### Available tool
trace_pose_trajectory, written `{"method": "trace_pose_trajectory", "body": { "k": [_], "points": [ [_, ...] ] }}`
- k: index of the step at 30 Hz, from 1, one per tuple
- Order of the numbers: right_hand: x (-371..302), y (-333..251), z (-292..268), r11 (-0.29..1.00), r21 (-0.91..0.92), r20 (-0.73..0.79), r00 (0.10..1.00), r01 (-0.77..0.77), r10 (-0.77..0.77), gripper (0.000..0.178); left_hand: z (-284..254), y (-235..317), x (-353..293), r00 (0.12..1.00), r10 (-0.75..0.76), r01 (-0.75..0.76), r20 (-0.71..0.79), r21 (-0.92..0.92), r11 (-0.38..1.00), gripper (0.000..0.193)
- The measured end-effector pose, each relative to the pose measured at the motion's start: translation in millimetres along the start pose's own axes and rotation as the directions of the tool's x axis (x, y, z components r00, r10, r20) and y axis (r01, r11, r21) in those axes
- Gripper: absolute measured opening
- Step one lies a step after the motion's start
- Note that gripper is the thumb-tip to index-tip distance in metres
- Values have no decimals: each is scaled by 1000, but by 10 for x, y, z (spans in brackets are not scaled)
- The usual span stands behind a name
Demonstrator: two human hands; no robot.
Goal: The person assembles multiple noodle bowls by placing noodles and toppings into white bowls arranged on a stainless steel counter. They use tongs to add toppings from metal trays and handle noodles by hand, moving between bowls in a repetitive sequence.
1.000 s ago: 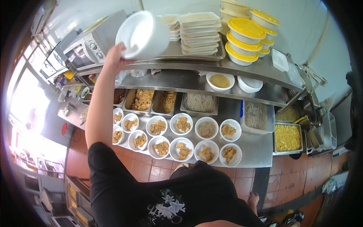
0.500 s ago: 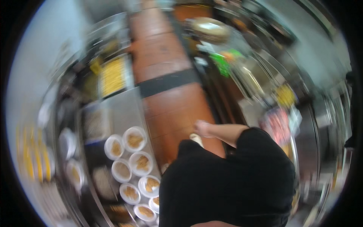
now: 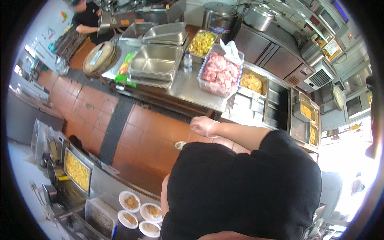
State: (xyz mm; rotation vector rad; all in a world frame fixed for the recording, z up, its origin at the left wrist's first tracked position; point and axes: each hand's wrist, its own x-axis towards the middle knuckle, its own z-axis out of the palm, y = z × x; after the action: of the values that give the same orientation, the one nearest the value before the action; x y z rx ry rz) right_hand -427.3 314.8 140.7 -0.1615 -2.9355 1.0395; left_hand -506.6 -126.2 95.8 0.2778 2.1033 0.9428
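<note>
My right hand (image 3: 204, 126), in a clear plastic glove, hangs over the tiled floor beside the steel worktable's near edge. Its fingers are curled in, and nothing shows in them. Nearest to it on the table stands a clear plastic tub (image 3: 208, 83) of raw pink meat (image 3: 221, 70), with a crumpled white sheet (image 3: 231, 52) on top. Only a strip of my left arm (image 3: 164, 196) shows beside my black shirt; the left hand is out of view. Lower left, several white bowls (image 3: 129, 201) hold brown food on a steel counter, near a tray of yellow food (image 3: 77, 170).
Steel pans (image 3: 154, 64), a water bottle (image 3: 188, 60) and a tray of yellow-green pieces (image 3: 202, 42) share the worktable. Right of the tub sits a pan of noodle-like food (image 3: 252, 83). A person in black (image 3: 87, 20) stands at the far left. Tiled floor (image 3: 140, 134) runs between the counters.
My view has swung to the right, and the worktable with the meat tub now lies ahead. The bowls have shifted to the lower left. My right hand stays curled.
</note>
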Motion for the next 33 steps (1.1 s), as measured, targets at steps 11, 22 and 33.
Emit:
{"method": "trace_pose_trajectory", "body": {
  "k": [11,22,33],
  "points": [
    [633,2697,-2879,725,437,-444,574,-532,689,31,-71,1670,1360,1000,15,-12,14,-173,985,23],
    [2772,5460,-3927,834,-267,-399,843,-483,360,32,2556,5314,3745,967,95,106,236,-715,691,58],
    [3241,5872,-3942,765,346,17,819,-543,573,30,3213,5919,4811,940,-339,252,26,-722,644,23]
  ]
}}
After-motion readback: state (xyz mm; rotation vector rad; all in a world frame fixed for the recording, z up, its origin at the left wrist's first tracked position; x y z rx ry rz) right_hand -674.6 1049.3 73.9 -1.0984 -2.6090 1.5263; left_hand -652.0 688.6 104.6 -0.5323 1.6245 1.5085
